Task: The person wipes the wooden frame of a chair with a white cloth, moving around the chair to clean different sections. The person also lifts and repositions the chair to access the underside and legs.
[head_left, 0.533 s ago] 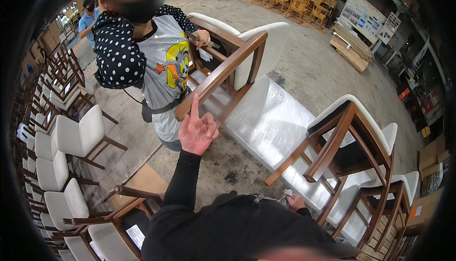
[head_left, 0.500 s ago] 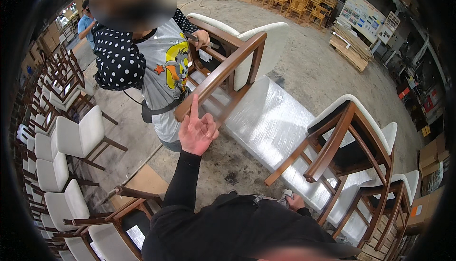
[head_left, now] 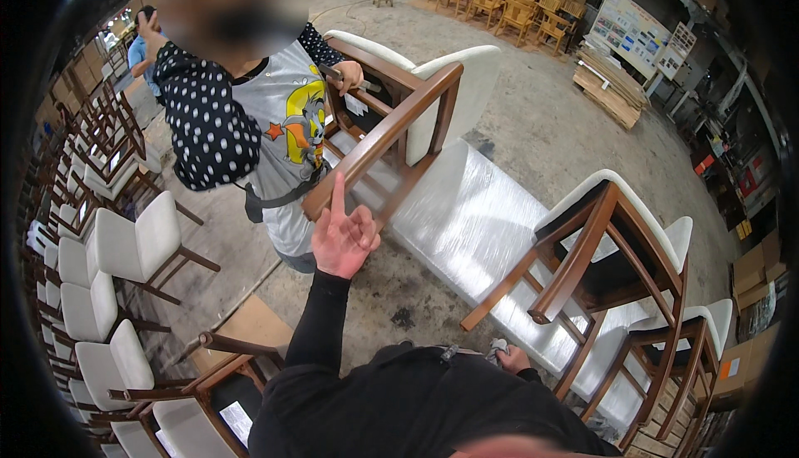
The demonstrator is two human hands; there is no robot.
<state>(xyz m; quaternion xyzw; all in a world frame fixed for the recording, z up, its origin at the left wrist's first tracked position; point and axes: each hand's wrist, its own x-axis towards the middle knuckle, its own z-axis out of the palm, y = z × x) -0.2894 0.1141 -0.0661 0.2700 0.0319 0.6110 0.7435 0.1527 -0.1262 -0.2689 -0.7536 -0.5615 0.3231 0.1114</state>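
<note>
My left hand (head_left: 344,240) is raised palm up, index finger stretched out and the others loosely bent, holding nothing. Just beyond it, an upturned chair (head_left: 399,135) with a brown wooden frame and pale upholstery rests on a film-wrapped table (head_left: 466,208). Low by my waist, my right hand (head_left: 518,359) is closed on a crumpled grey-white cloth (head_left: 498,348); its fingers are partly hidden. A co-worker (head_left: 283,125) stands across from me, one hand (head_left: 348,77) at the chair with a slim tool and the other hand (head_left: 150,27) raised.
More upturned chairs (head_left: 612,250) occupy the table's right end. Rows of pale chairs (head_left: 137,241) line the left, and another chair (head_left: 229,391) lies near my left elbow. Stacked boards (head_left: 612,92) and a poster board (head_left: 637,29) stand far right. Another person (head_left: 141,58) is behind.
The co-worker's arm on the left has lifted, bringing that hand up beside the head. My left hand keeps its pointing shape, almost unmoved; the chairs stay in place.
</note>
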